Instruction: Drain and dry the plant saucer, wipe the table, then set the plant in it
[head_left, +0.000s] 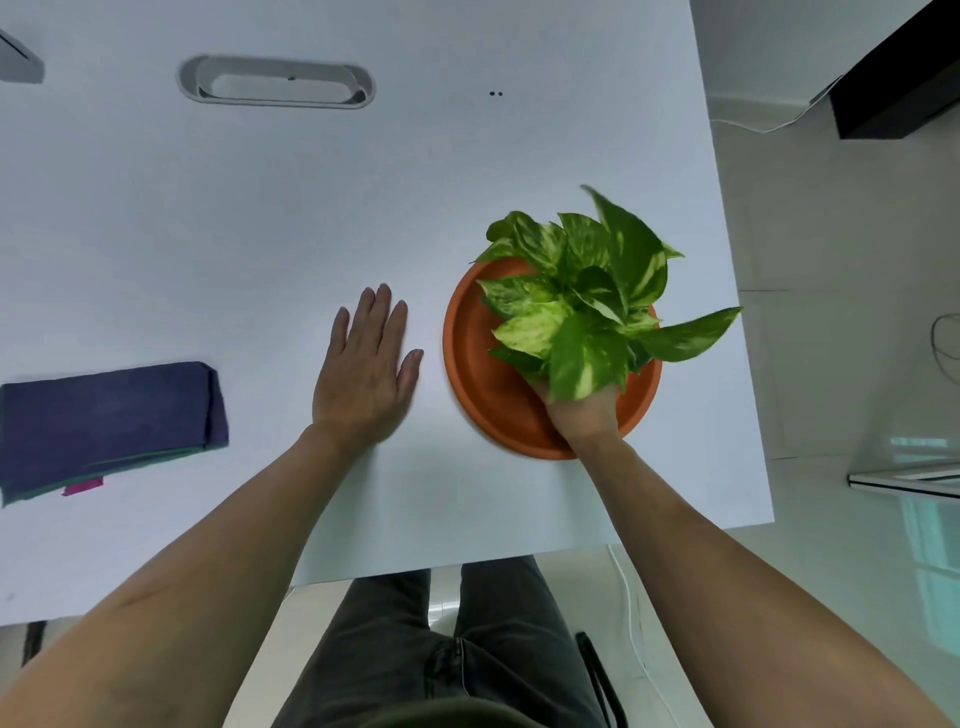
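Observation:
A round terracotta saucer (483, 384) lies on the white table (260, 218) near its right edge. A leafy green-and-yellow plant (587, 301) is over the saucer's middle; its pot is hidden under the leaves. My right hand (584, 410) reaches in beneath the foliage and grips the plant at its base, fingers hidden by leaves. My left hand (366, 369) lies flat on the table just left of the saucer, fingers spread, holding nothing. A folded dark blue cloth (109, 421) rests at the left, apart from both hands.
A grey oval cable slot (275, 82) sits in the table at the back. The table's right edge (748, 364) runs close past the saucer, and the front edge is near my legs. Black furniture (898, 88) stands on the floor at the upper right.

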